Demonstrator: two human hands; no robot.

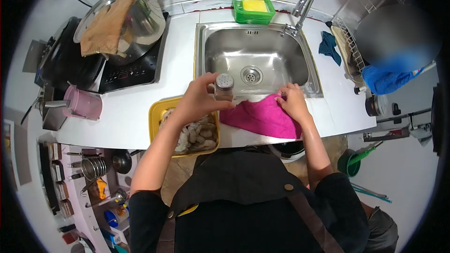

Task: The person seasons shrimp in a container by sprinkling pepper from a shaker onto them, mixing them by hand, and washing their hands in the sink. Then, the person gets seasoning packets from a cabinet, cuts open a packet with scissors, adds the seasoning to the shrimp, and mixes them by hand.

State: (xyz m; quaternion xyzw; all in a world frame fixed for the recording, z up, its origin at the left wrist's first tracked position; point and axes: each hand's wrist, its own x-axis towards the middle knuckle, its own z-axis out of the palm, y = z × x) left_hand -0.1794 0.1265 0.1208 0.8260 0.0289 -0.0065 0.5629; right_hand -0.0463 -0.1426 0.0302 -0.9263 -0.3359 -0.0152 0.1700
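Observation:
My left hand (201, 97) is closed around a small glass shaker (224, 88) with a perforated metal lid. It holds the shaker upright above the counter by the sink's front edge. Below that wrist sits a yellow container (153, 126) of greyish pieces that look like raw shrimp (199, 136), partly hidden by my forearm. My right hand (293, 101) grips the upper right part of a bright pink cloth (260, 118). The cloth lies bunched on the counter, along the front rim of the steel sink (225, 61).
Behind the sink stands a green caddy (253, 15) with a yellow sponge, beside the faucet (300, 11). An induction cooker (133, 72), a large steel pot (140, 28) and a pink pitcher (86, 103) are to the left. A wire rack (349, 42) stands at right.

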